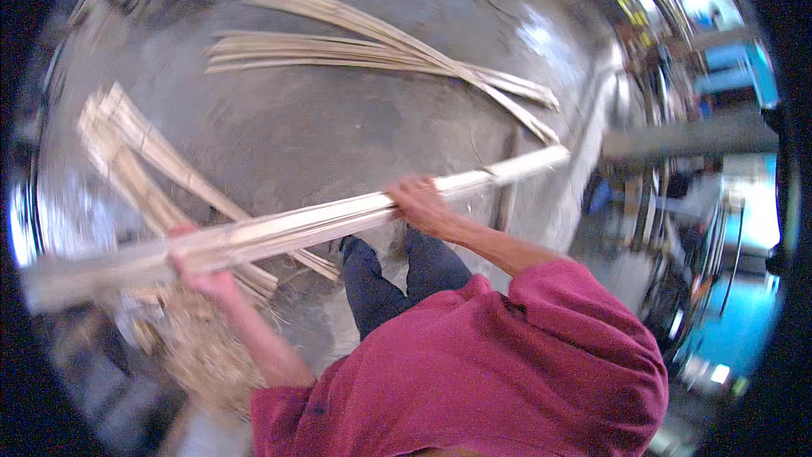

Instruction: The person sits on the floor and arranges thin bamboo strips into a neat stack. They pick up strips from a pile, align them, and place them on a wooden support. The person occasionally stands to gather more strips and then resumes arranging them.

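Observation:
A long bundle of pale split strips, like bamboo or cane, lies across both hands in front of my body, its right end a little farther off than its left. My right hand is closed over the bundle near its middle. Toward the left end my left hand grips it, smeared somewhat by motion. A narrow tie or band seems to circle the bundle near its right end. The left end is blurred.
Two crossed strip bundles lie on the grey floor ahead. More bundles lie at the left, near a heap of straw-like shavings. A round post or beam and cluttered gear stand at the right.

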A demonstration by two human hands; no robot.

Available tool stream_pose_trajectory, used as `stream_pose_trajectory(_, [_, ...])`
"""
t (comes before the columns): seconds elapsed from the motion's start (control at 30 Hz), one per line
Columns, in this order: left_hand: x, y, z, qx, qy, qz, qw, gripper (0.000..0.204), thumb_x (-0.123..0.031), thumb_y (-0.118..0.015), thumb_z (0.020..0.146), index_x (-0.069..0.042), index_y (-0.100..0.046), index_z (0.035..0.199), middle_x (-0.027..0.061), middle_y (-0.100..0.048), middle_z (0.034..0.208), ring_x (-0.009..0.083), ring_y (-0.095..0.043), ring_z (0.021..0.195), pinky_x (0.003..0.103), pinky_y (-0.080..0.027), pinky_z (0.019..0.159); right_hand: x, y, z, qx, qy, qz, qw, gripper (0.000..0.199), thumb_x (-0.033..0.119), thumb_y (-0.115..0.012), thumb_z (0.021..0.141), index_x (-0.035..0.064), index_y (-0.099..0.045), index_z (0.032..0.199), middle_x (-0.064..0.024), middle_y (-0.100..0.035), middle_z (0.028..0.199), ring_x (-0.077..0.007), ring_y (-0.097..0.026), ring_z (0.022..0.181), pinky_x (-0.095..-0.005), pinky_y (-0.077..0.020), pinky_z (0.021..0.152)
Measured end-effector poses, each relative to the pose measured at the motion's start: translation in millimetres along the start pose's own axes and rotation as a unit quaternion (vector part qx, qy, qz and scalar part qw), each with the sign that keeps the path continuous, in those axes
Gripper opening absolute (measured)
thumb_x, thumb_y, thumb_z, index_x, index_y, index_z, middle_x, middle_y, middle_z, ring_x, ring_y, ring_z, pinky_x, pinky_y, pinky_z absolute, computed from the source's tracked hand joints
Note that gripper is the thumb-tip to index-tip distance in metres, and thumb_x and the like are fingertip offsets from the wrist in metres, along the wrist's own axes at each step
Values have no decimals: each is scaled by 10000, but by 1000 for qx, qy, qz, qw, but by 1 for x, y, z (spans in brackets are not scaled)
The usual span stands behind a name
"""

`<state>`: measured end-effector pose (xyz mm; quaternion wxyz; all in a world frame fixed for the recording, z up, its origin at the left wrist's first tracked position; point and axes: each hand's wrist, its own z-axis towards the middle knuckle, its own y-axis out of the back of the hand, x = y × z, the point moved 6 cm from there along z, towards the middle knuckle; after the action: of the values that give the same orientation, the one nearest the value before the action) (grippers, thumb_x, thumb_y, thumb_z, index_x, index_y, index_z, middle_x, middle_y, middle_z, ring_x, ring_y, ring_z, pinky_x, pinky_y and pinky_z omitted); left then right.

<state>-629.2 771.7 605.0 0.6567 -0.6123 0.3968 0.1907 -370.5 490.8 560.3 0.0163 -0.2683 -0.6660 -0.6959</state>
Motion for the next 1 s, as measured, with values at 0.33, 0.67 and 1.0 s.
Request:
stream_pose_trajectory(0.33, [-47, 21, 25, -2, 23, 225, 974, 555, -219, -489, 811, -18, -257, 1273, 124, -363, 1267, 245, -330, 1190, 414, -208, 1019, 86, -158, 48, 37, -219, 267, 938, 666, -18, -483, 686, 60, -205, 1286, -279, -211, 1264, -473, -197, 1180, -518, -182, 983])
stream_pose_trajectory(0.67, [-49, -24, 1, 62, 26, 150, 986, 397, -188, -550, 783, -20, -397, 1108, 118, -452, 1082, 242, -408, 1061, 400, -258, 983, 67, -146, 41, 71, -139, 172, 973, 709, 55, -553, 658, 66, -218, 1283, -229, -267, 1250, -389, -270, 1163, -456, -274, 925])
stream_pose_trajectory(1.0, [-130, -106, -15, 160, -78, 49, 983, 760, -450, -531, 767, -45, -184, 1309, 163, -262, 1325, 303, -207, 1244, 449, -127, 1035, 7, -20, 32, -156, 86, 191, 965, 370, 105, -635, 564, 128, -478, 898, -31, -475, 834, -200, -467, 857, -363, -300, 725])
